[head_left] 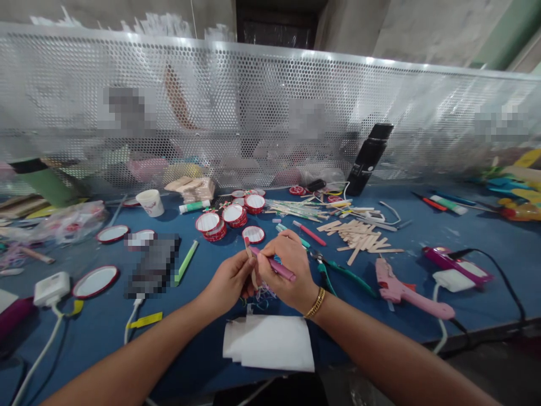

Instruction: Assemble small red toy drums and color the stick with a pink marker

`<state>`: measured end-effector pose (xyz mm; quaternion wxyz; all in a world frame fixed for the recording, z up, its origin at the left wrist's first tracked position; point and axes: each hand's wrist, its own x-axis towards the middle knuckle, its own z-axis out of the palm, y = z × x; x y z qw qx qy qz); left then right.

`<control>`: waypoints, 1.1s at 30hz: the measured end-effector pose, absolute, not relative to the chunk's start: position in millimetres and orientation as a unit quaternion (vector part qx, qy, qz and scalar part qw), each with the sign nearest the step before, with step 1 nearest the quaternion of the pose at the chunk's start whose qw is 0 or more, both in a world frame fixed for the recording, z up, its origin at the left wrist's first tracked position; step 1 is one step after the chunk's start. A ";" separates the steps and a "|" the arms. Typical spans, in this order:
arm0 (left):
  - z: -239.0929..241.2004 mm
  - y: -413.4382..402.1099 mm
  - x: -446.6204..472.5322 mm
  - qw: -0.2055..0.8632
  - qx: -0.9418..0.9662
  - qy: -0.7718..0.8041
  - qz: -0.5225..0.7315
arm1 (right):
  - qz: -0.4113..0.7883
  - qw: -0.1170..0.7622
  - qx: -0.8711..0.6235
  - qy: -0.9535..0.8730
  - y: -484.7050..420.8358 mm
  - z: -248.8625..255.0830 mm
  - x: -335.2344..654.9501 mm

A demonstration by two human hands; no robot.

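Observation:
Near the table's middle, my left hand (228, 282) pinches a thin wooden craft stick (249, 251) with a red tip. My right hand (293, 270) grips a purple marker (284, 271), its front end close to the stick; whether they touch I cannot tell. Tangled coloured strands (264, 296) lie beneath both hands. Folded white paper (270, 344) rests nearer me. Just beyond the hands stands a red-rimmed round lid (253, 234), with stacks of similar red-and-white lids (234, 215) behind it. A pink marker (310, 233) lies beyond my right hand.
To the right are loose craft sticks (367, 237), green-handled pliers (349, 274), a pink glue gun (406, 293) and a black bottle (369, 160). A phone (154, 265), a paper cup (150, 203) and a green marker (186, 262) lie left. A perforated metal screen (262, 73) closes the back.

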<state>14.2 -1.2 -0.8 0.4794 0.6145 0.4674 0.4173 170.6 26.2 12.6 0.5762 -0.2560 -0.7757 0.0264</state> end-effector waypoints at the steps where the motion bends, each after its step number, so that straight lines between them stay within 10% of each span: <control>1: -0.9 -1.1 14.3 0.480 0.613 0.468 0.418 | 0.028 0.573 -0.256 -0.778 26.4 12.6 170.9; 33: -1.0 0.2 11.9 0.476 0.624 0.468 0.407 | 0.010 0.569 -0.272 -0.776 30.5 14.2 172.6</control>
